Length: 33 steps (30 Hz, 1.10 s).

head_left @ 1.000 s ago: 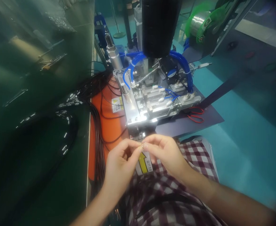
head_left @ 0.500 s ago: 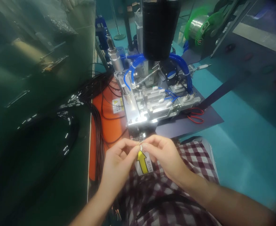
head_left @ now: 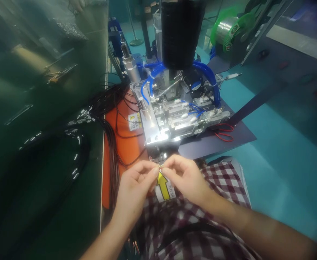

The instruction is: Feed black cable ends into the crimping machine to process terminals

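In the head view, my left hand (head_left: 135,180) and my right hand (head_left: 187,178) meet just in front of the machine (head_left: 154,131). Both are closed in a pinch, thumb against forefinger, with the fingertips almost touching. Between them shows a short bit of thin, pale wire (head_left: 160,166); the fingers cover most of it. A small metal fixture (head_left: 162,156) on the machine's front sits right beyond my fingertips. Below them is a white label with a yellow arrow (head_left: 163,187).
Black cables (head_left: 112,155) run over the orange surface (head_left: 126,148) at my left. More cables with shiny ends lie on the dark green table (head_left: 52,195). Red-handled scissors (head_left: 225,133) rest at the machine's right. A green wire spool (head_left: 229,30) hangs behind.
My fingertips have drawn slightly closer together, and less of the pale wire shows between them. The whole view has shifted very slightly.
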Each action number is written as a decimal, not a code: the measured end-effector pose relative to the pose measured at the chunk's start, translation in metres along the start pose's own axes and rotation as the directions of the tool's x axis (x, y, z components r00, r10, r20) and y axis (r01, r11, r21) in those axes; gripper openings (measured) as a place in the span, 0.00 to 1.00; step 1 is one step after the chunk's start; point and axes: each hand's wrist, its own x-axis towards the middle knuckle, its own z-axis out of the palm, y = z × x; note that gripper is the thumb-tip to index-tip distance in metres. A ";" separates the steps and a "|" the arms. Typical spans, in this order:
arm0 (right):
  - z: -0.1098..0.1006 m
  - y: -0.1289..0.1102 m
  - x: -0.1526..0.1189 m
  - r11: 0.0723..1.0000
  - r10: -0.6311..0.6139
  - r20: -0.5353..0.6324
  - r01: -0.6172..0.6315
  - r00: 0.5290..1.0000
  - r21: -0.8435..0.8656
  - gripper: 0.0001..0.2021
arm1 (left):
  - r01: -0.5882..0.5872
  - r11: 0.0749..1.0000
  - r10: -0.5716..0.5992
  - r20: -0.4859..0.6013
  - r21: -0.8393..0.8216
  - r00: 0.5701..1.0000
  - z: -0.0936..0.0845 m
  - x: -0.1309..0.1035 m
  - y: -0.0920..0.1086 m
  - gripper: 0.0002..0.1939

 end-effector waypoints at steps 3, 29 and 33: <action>-0.003 -0.003 -0.001 0.998 -0.036 -0.030 0.035 0.999 -0.042 0.04 | 0.006 1.000 -0.006 -0.021 -0.008 1.000 0.001 -0.001 0.002 0.13; -0.014 -0.019 0.017 0.982 0.146 0.059 -0.152 0.988 0.108 0.06 | 0.015 0.998 -0.014 -0.013 0.053 1.000 0.008 0.008 0.005 0.13; -0.019 -0.016 0.020 0.960 0.166 0.214 -0.208 0.963 0.190 0.07 | 0.035 0.997 -0.035 -0.007 0.063 0.999 0.005 0.007 0.006 0.15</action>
